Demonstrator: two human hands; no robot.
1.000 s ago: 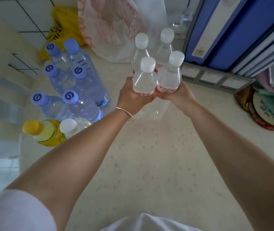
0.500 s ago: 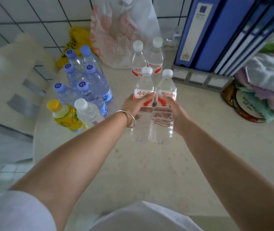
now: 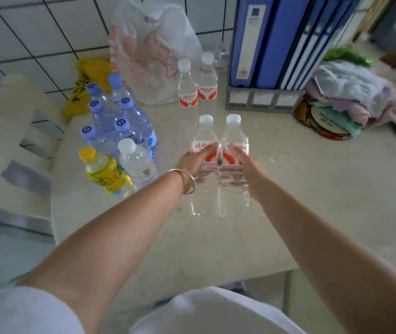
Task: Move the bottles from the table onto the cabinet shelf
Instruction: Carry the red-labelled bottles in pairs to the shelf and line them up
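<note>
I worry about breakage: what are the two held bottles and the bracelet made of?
Held bottles: seemingly thin clear plastic, glossy, with ribbed see-through walls, white screw caps and red printed labels. Bracelet on left wrist: apparently silvery metal, a shiny thin band.

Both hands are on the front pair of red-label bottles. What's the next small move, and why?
Probably lift the pair straight up, pressed together. The left hand grips the left bottle and the right hand the right bottle, side by side and upright over the table. No cabinet shelf is in view, so turn only after clearing the table.

White sleeves (image 3: 23, 309), silver bangle (image 3: 187, 182)
</note>
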